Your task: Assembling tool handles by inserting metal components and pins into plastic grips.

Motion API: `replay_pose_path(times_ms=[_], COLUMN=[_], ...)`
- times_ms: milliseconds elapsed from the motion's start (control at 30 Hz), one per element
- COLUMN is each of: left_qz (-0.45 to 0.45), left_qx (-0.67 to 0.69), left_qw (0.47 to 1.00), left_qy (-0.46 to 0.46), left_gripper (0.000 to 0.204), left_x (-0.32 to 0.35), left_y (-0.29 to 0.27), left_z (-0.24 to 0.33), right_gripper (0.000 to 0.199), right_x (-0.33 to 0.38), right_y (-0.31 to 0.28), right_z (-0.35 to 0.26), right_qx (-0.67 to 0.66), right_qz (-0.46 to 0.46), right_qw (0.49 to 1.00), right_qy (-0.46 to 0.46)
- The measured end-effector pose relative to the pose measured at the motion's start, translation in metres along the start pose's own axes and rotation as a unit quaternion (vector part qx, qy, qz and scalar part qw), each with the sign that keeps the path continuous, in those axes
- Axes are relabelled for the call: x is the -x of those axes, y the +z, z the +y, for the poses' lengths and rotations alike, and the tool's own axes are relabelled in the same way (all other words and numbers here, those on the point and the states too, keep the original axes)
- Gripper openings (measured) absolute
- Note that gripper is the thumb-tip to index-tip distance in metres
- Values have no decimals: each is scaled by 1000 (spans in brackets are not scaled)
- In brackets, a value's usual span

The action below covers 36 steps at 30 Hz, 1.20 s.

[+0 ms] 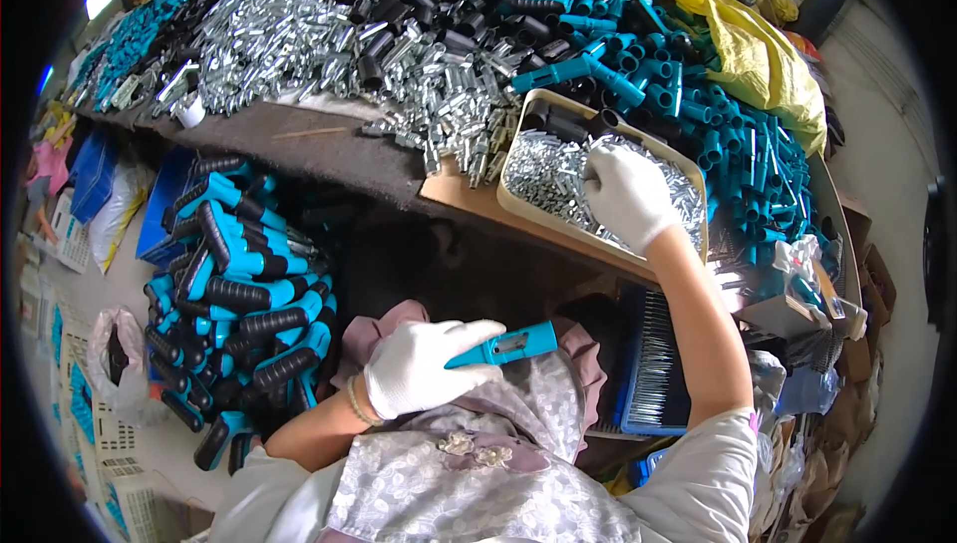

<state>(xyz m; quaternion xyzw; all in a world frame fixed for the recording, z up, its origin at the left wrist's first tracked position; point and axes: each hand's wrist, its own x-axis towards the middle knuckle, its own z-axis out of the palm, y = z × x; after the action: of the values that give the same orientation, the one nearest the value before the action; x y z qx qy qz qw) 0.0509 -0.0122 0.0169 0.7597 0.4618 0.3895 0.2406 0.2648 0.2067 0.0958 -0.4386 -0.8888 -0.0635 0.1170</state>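
My left hand point(424, 363), in a white knit glove, is closed round a teal plastic tube-shaped part point(508, 344) with a slot in its side. It holds the part over my lap, the open end pointing right. My right hand point(628, 194), also gloved, reaches into a cream tray point(512, 206) of small shiny metal pieces point(553, 179). Its fingers are curled down among the pieces, so whatever they pinch is hidden. A few black tubular parts point(568, 126) lie at the tray's far end.
Heaps of silver metal fittings point(289, 44), black sleeves point(419, 4) and teal tubes point(688, 94) cover the bench. Teal-and-black handles point(259, 294) are piled below left. A blue bin point(630, 393) of metal rods stands below right. Other people point(50, 164) are in the background.
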Motion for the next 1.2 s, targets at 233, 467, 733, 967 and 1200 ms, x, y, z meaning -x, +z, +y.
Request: replay_pose_path(times_ms=[233, 467, 733, 967, 1200], left_qz=[-21, -29, -60, -43, -48], left_qx=[-48, -34, -82, -86, -74], left_qw=[999, 999, 995, 995, 995], left_qy=[-2, -8, -20, 37, 47], left_gripper=[42, 35, 33, 38, 38], left_x=[1, 5, 4, 6, 3], left_y=[-6, 2, 6, 5, 2], left_z=[-9, -10, -3, -12, -12], right_gripper=[11, 13, 25, 50, 47], right_x=[77, 97, 89, 83, 97], right_y=[-22, -3, -6, 10, 21], right_z=[-86, -104, -94, -74, -84], right_qx=[-307, -143, -259, -384, -431], right_qz=[-162, -114, -244, -466, -372], right_qw=[918, 940, 925, 796, 822], right_qy=[-192, -287, -136, -47, -21])
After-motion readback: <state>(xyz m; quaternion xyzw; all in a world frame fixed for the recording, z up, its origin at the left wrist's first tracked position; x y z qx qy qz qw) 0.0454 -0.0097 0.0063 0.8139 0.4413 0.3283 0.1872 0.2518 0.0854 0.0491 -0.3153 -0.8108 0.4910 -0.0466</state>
